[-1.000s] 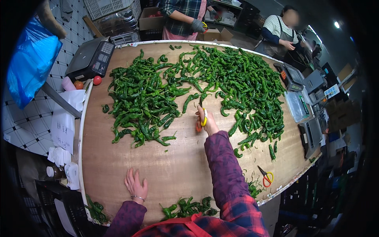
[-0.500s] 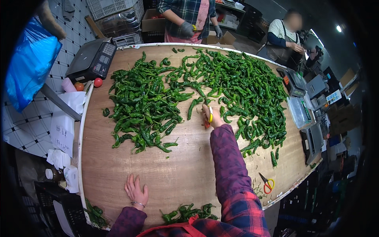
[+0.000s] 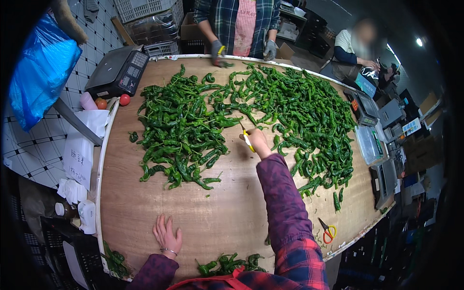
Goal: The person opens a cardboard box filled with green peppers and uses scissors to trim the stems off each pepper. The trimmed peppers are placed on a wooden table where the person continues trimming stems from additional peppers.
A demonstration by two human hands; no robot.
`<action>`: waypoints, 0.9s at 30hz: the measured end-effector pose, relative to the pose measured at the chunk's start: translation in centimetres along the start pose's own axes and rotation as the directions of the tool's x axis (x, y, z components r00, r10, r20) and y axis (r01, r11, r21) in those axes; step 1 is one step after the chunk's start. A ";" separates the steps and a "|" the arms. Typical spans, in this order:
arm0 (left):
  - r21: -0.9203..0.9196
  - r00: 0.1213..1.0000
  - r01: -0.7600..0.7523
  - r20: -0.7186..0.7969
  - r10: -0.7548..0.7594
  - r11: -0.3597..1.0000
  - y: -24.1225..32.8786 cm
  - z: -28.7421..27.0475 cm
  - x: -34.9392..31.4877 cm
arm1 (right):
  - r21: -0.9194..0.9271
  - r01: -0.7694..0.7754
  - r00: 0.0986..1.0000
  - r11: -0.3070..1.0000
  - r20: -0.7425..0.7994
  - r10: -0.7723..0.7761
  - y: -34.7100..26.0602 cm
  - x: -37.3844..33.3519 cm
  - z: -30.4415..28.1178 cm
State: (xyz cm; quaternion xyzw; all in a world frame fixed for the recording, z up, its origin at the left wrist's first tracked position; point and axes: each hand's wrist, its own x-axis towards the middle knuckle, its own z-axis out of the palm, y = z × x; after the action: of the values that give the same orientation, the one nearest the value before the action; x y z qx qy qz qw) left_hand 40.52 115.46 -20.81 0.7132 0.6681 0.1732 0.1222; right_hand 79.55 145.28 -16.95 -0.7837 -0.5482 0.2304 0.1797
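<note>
Near edge of wooden table (image 3: 217, 203): small pepper cluster (image 3: 227, 264) right in front of the body; another green bunch (image 3: 115, 258) at the left corner. Just beyond, left hand (image 3: 167, 234), palm down on bare wood, fingers spread, nothing in it. Over to the right, near the rim, spare scissors (image 3: 328, 234) with one red loop and one yellow.

Farther out, at full stretch: right hand (image 3: 257, 142), closed around yellow-handled scissors (image 3: 248, 141), tips directed away and slightly left. Blades parted or together: cannot tell.

Key relation: nearest long pepper (image 3: 229, 123) just left of the tips, on the right fringe of the left heap (image 3: 179, 135). Long axis roughly left to right, across the line of the blades. Contact with tips unclear. Right hand much the nearer; left hand well apart, back toward the body.

To the right and beyond, larger right heap (image 3: 314, 116). At the far edge, co-worker's gloved hand (image 3: 217, 50) with a yellow-handled tool, close to a pepper; other glove (image 3: 270, 50) near the rim.
</note>
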 end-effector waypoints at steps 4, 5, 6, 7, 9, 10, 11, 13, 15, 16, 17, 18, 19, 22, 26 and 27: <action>0.005 1.000 0.004 0.008 -0.004 1.000 0.0 -0.3 0.1 | -0.201 -0.064 0.998 0.977 -0.019 0.062 -4.4 3.7 1.1; 0.001 1.000 0.004 0.010 -0.004 1.000 0.0 -0.3 0.1 | -0.217 -0.066 0.998 0.974 -0.007 0.066 -5.0 3.8 0.9; -0.002 1.000 0.002 0.012 -0.002 1.000 0.0 -0.3 0.1 | -0.222 -0.050 0.998 0.974 0.020 0.056 -5.1 3.9 0.7; -0.006 1.000 0.005 0.017 -0.005 1.000 0.0 -0.4 -0.1 | -0.256 -0.013 0.999 0.967 0.039 0.023 -4.9 3.5 0.6; 0.001 1.000 -0.012 -0.005 0.012 1.000 -0.3 -0.2 -0.2 | -0.301 0.031 0.997 0.953 0.072 -0.009 -4.1 2.0 1.1; -0.006 1.000 -0.027 -0.013 0.027 1.000 -0.3 0.0 -0.1 | -0.352 0.038 0.997 0.935 0.073 -0.013 -2.7 1.0 1.4; 0.002 1.000 -0.015 -0.021 0.015 1.000 -0.4 0.0 -0.3 | -0.369 0.097 0.984 0.924 0.172 -0.035 -2.7 -1.5 0.5; 0.006 0.999 -0.015 -0.030 0.015 1.000 -0.3 -0.1 -0.2 | -0.380 0.258 0.937 0.888 0.324 -0.133 0.2 -5.7 -1.7; 0.003 1.000 -0.016 -0.021 0.016 1.000 -0.1 0.0 -0.1 | -0.210 0.425 0.765 0.881 0.603 -0.226 4.8 -8.6 -4.1; 0.017 1.000 0.001 -0.027 0.000 1.000 -0.3 -0.2 -0.2 | -0.142 0.296 0.701 0.945 0.704 -0.114 3.0 -11.1 -6.8; 0.013 0.999 -0.012 -0.032 0.012 1.000 -0.3 -0.2 0.1 | -0.132 0.227 0.732 0.965 0.676 -0.080 3.9 -12.3 -8.0; 0.014 0.999 -0.016 -0.038 0.016 1.000 -0.3 -0.2 0.1 | -0.115 0.164 0.755 0.980 0.653 -0.050 4.6 -13.0 -8.6; 0.009 0.999 -0.023 -0.044 0.023 1.000 -0.1 0.0 0.1 | 0.006 0.063 0.828 0.998 0.559 -0.056 5.4 -13.2 -8.5; 0.015 0.998 -0.037 -0.042 0.037 0.999 0.0 0.2 0.4 | 0.073 0.124 0.982 0.990 0.136 -0.133 6.6 -10.1 -4.0; 0.023 0.999 -0.015 -0.051 0.016 1.000 -0.5 0.1 0.0 | 0.070 0.125 0.982 0.990 -0.152 -0.113 0.5 -5.4 2.4; 0.027 0.999 -0.008 -0.046 0.009 1.000 -0.6 0.1 -0.1 | 0.064 0.075 0.986 0.995 -0.153 -0.065 -0.6 -3.9 3.8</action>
State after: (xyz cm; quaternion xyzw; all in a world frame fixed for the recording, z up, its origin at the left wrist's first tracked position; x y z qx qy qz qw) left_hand 40.02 115.37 -21.13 0.7135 0.6699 0.1813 0.0966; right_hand 75.81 141.90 -19.18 -0.7724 -0.5519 0.1827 0.2557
